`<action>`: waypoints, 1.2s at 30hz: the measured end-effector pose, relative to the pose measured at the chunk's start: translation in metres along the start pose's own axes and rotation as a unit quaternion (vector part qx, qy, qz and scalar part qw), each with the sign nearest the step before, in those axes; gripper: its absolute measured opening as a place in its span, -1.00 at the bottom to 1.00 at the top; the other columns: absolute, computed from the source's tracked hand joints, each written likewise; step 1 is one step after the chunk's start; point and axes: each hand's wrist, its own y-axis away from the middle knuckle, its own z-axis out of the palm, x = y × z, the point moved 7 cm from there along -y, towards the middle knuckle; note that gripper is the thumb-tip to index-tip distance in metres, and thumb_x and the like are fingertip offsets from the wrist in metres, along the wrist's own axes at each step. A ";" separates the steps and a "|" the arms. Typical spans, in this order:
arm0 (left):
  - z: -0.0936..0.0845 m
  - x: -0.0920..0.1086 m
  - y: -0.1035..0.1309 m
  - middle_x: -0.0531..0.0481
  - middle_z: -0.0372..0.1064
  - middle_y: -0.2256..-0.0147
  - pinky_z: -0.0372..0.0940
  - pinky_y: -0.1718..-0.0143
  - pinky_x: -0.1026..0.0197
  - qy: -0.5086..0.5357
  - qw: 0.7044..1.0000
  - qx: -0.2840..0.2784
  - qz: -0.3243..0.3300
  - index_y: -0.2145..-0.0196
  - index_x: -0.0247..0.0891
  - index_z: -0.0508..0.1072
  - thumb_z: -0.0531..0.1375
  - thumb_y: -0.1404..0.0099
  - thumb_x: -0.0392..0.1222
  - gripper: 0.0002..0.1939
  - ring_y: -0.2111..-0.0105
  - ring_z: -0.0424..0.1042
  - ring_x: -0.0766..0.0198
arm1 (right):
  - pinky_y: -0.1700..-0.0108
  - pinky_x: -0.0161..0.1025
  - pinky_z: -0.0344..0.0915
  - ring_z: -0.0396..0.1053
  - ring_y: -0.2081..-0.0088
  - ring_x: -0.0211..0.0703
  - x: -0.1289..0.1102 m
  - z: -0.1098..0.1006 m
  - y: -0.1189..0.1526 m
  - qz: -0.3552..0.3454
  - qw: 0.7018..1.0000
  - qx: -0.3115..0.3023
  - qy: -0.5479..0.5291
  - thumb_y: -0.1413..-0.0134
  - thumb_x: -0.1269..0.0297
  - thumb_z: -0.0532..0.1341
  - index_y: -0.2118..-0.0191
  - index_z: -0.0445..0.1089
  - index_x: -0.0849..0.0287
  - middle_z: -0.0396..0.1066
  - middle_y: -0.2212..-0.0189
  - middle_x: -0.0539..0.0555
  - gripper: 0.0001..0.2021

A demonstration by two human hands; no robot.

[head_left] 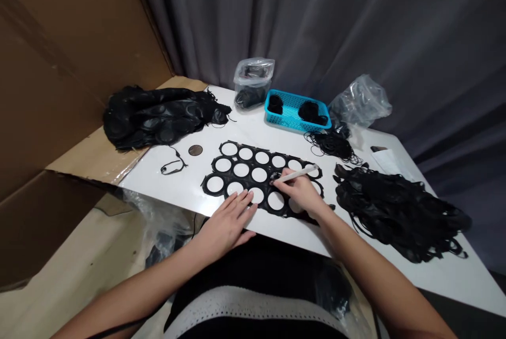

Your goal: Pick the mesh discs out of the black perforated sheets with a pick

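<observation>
- Black sheet with rows of white circles (266, 190) lies flat on the white bench (185, 191), near its front edge;
- left hand (229, 220): grip apart, fingers laid on the sheet's near side;
- right hand (301, 193): grip clamped on a slim white tool (295, 174), over the sheet;
- blue basket (297, 126) stands beyond.

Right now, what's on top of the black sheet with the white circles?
The left hand lies over the near edge of the black sheet; the right hand holds a white pen-like tool over it. What's directly beneath the hands is covered.
</observation>
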 end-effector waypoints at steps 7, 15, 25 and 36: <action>-0.002 -0.002 0.011 -0.40 0.18 -0.25 0.21 -0.23 -0.19 -0.005 1.000 0.023 -0.020 -0.21 -0.35 0.28 0.23 -0.37 -0.08 -0.46 -0.27 0.20 -0.15 | 0.24 -0.23 0.14 0.28 0.34 -0.17 -0.028 0.043 0.025 -0.043 0.995 -0.094 0.009 -0.18 0.25 0.18 0.48 0.22 0.11 0.33 0.45 -0.05 -0.77; 0.001 0.000 0.012 -0.41 0.26 -0.17 0.24 -0.20 -0.20 -0.003 0.999 0.038 -0.016 -0.20 -0.38 0.28 0.21 -0.38 -0.06 -0.48 -0.24 0.23 -0.17 | 0.12 -0.17 0.11 0.29 0.25 -0.13 -0.025 0.051 0.030 -0.064 0.990 -0.100 0.081 -0.24 0.24 0.19 0.44 0.29 0.11 0.35 0.40 -0.04 -0.79; 0.001 -0.003 0.011 -0.31 0.34 -0.12 0.22 -0.23 -0.14 0.023 0.999 0.036 -0.023 -0.17 -0.33 0.32 0.19 -0.39 -0.06 -0.53 -0.22 0.27 -0.10 | 0.05 -0.06 0.04 0.35 0.16 -0.05 -0.042 0.063 0.054 -0.237 0.946 -0.078 0.206 -0.31 0.35 0.10 0.32 0.33 0.13 0.48 0.28 0.09 -0.86; -0.001 -0.003 0.011 -0.28 0.36 -0.08 0.23 -0.22 -0.11 0.023 0.999 0.028 -0.018 -0.17 -0.36 0.33 0.21 -0.37 -0.05 -0.50 -0.19 0.28 -0.10 | 0.05 -0.02 0.03 0.31 0.26 0.00 -0.031 -0.031 -0.020 -0.142 0.912 0.195 0.331 -0.21 0.38 0.04 0.38 0.26 0.12 0.42 0.40 0.10 -0.86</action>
